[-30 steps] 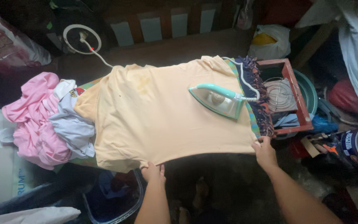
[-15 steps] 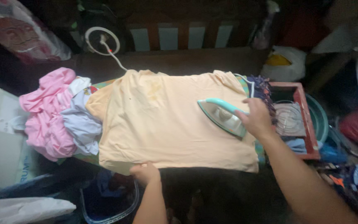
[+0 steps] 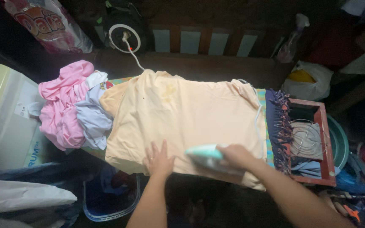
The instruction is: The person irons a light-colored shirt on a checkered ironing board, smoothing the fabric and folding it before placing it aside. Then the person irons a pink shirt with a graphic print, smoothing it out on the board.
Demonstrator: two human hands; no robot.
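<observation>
Two hands work over one peach shirt (image 3: pixel 182 118), which lies flat along the ironing board (image 3: pixel 263 126); its long axis runs left to right across my view, with the collar end toward the pile of pink and pale clothes (image 3: pixel 70 114). My right hand (image 3: pixel 237 155) has its grip closed around the handle of the pale green iron (image 3: pixel 208 155), which sits on the near hem of the shirt with its pointed nose toward the left. The iron is blurred, so I cannot tell its exact outline. My left hand (image 3: pixel 159 159) rests just beside the nose, palm down, fingers spread flat on the cloth, pinching nothing. So the left hand is directly in the line of the nose, and the bare cloth lies beyond and to the left. A white cord (image 3: pixel 258 122) runs along the right side of the shirt. Farther right stands a red wooden crate (image 3: pixel 324 139) with a wire rack (image 3: pixel 307 139) inside.
</observation>
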